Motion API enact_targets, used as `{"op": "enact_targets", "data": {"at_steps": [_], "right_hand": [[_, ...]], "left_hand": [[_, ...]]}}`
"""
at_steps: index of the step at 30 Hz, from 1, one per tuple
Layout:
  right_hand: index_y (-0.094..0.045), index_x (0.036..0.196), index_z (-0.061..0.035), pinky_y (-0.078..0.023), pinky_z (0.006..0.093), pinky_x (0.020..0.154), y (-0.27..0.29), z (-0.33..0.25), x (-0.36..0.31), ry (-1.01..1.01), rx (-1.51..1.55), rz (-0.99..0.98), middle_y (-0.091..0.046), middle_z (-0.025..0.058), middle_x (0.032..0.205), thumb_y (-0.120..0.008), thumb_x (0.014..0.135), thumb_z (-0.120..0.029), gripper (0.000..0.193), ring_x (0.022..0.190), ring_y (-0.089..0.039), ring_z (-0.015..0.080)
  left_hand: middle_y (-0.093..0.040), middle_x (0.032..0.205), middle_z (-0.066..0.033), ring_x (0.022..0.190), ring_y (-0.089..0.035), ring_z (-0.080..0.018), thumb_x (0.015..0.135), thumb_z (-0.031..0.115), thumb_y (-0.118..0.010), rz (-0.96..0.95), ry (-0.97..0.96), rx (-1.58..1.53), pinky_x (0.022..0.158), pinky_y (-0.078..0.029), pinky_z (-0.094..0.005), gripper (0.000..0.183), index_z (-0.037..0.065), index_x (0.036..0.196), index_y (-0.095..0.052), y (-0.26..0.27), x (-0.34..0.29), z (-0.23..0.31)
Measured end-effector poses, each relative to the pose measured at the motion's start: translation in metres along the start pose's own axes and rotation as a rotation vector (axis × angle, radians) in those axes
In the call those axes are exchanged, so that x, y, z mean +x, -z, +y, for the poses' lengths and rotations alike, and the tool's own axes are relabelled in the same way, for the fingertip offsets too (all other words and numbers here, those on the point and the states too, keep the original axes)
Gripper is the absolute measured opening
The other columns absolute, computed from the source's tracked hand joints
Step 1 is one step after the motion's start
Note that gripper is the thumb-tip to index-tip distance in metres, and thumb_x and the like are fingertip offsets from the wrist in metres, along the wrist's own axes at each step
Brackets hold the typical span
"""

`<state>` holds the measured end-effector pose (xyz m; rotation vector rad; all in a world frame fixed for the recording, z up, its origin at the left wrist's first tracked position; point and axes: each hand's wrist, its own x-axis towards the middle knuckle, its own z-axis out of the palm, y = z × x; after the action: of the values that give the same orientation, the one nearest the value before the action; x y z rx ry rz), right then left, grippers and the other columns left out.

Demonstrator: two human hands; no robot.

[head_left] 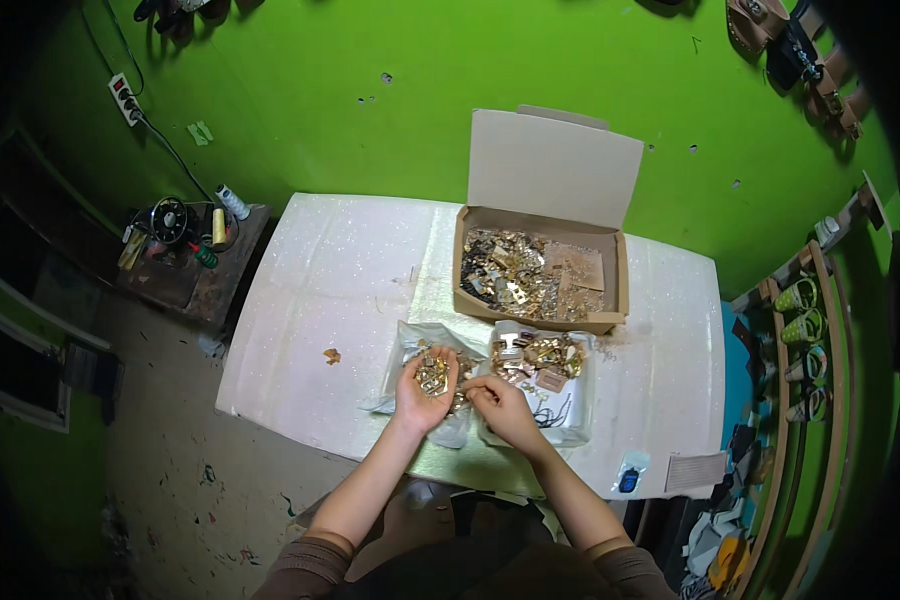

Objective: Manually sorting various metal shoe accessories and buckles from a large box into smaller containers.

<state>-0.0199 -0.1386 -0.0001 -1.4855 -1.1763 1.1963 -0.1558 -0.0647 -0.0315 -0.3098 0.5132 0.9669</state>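
Note:
My left hand (pixel 426 402) is turned palm up over a clear plastic-lined container (pixel 459 432). Cupped in it is a pile of small gold-coloured metal pieces (pixel 432 374), and more of them lie in the container around it. Just to its right, my right hand (pixel 502 408) has its thumb and fingers pinched together near the left palm's edge. Whatever is between those fingertips is too small to make out. Beneath the right wrist stands a second clear container (pixel 582 432), holding gold metal fittings (pixel 540 355), a brown piece and thin dark strands.
Behind the containers stands an open cardboard box (pixel 620 290) full of metal fittings in bags. The white sparkly table (pixel 300 300) also carries a brown scrap (pixel 332 355) and a small blue packet (pixel 629 474). A sewing machine (pixel 170 218) is at left, a shoe rack (pixel 805 380) at right.

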Motion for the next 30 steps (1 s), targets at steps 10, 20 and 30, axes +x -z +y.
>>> {"op": "enact_targets", "data": {"at_steps": [10, 20, 30], "right_hand": [[-0.06, 0.083, 0.0006, -0.045, 0.0293, 0.057, -0.084, -0.002, 0.007, 0.125, -0.4, 0.332, -0.057, 0.013, 0.073, -0.063, 0.072, -0.014, 0.019, 0.06, -0.055, 0.0213], [-0.057, 0.082, 0.0022, -0.041, 0.0177, 0.057, -0.087, -0.006, 0.004, -0.111, 0.099, 0.383, -0.057, 0.0005, 0.069, -0.061, 0.077, -0.012, 0.015, 0.062, -0.049, 0.0045], [-0.056, 0.077, -0.0028, -0.045, 0.031, 0.059, -0.09, -0.033, -0.013, 0.452, -0.685, 0.642, -0.057, 0.008, 0.073, -0.061, 0.071, -0.009, 0.01, 0.067, -0.056, 0.0244]], "left_hand": [[-0.056, 0.097, -0.0121, 0.098, -0.052, -0.0223, 0.084, 0.018, -0.038, -0.044, 0.109, 0.129, 0.092, -0.038, -0.0359, 0.025, 0.0, 0.091, -0.054, 0.01, -0.003, 0.036], [-0.057, 0.094, -0.0098, 0.099, -0.051, -0.0212, 0.085, 0.018, -0.037, -0.08, 0.195, 0.121, 0.094, -0.036, -0.036, 0.024, 0.001, 0.092, -0.053, 0.005, 0.001, 0.038], [-0.055, 0.091, -0.0105, 0.096, -0.051, -0.0227, 0.087, 0.019, -0.035, -0.045, 0.189, 0.056, 0.092, -0.038, -0.0383, 0.025, 0.001, 0.09, -0.052, 0.007, 0.002, 0.028]]}}
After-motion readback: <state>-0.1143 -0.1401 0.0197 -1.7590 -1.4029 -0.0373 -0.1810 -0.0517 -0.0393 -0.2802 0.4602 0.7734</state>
